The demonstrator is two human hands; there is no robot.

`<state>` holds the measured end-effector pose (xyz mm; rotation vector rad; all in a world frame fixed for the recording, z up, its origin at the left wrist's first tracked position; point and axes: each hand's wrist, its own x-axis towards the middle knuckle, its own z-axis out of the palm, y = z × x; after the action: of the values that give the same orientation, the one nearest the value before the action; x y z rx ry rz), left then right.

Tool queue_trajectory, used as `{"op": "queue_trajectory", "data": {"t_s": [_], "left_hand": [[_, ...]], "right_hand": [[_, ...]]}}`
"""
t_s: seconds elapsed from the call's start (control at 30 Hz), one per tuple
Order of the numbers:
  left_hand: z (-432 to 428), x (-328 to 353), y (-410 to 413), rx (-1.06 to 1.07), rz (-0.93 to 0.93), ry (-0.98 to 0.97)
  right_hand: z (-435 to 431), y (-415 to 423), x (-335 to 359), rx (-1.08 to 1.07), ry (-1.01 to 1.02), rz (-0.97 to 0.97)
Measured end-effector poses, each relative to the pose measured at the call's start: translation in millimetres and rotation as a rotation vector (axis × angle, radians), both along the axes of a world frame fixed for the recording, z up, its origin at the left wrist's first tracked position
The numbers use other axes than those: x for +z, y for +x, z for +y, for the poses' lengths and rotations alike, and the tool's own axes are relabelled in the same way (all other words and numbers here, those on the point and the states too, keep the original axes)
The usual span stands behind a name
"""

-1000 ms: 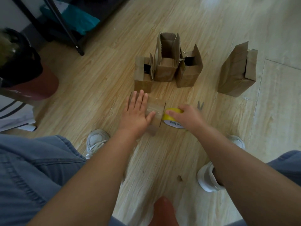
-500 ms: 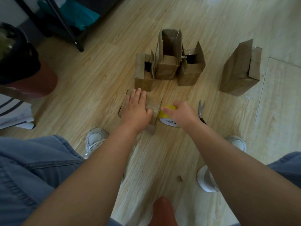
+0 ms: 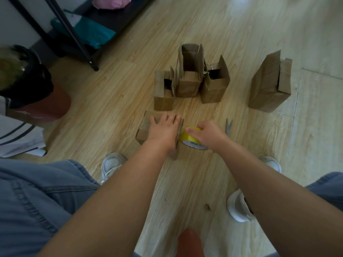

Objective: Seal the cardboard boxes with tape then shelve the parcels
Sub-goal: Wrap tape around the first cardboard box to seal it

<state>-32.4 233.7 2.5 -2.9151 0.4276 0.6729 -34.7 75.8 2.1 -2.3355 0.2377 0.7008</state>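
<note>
My left hand (image 3: 163,130) lay flat, fingers straight, on the box (image 3: 146,125), and my right hand (image 3: 209,134) gripped the tape roll (image 3: 187,137) touching its right end.

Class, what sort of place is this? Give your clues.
Likely a room in a home rather than a warehouse: a wood-look floor, a black rack holding soft bundles, and small boxes with tape set out on it.

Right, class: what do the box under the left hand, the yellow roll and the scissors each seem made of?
Box: brown cardboard, matt, with folded flap edges. Roll: probably plastic tape, glossy yellow, printed white core. Scissors: seemingly metal, pale grey blades; too small to be sure.
</note>
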Motion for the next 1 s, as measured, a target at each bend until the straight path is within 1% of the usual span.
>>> {"op": "queue_trajectory", "data": {"t_s": [0.13,0.23,0.3,0.4,0.5,0.6,0.77,0.87,1.0], "left_hand": [[9.0,-1.0,-0.6,-0.009,-0.053,-0.128],[11.3,5.2,3.1,0.032,-0.072,-0.324],[9.7,8.6,5.1,0.089,-0.029,-0.444],[9.9,2.0,2.5,0.210,0.101,-0.575],[12.4,-9.7,-3.6,0.230,0.146,-0.586],[13.4,-13.6,-7.5,0.219,0.149,-0.544],[20.3,-10.7,-11.7,0.198,0.123,-0.552],[27.2,-8.9,-8.9,0.164,0.104,-0.541],[28.4,-7.9,-8.7,0.144,0.101,-0.521]], "right_hand": [[-16.4,-1.7,16.9,-0.069,0.096,-0.007],[-24.1,3.1,39.0,-0.112,0.178,-0.063],[-26.5,8.1,57.8,-0.154,0.252,-0.109],[-25.7,13.8,72.6,-0.050,0.218,-0.132],[-19.4,12.3,64.5,0.042,0.188,-0.102],[-14.5,11.2,58.5,0.061,0.203,-0.107],[-12.8,14.2,58.8,0.158,0.188,-0.051],[-15.5,16.2,57.1,0.164,0.174,-0.031],[-12.0,19.0,58.6,0.169,0.138,-0.058]]}}
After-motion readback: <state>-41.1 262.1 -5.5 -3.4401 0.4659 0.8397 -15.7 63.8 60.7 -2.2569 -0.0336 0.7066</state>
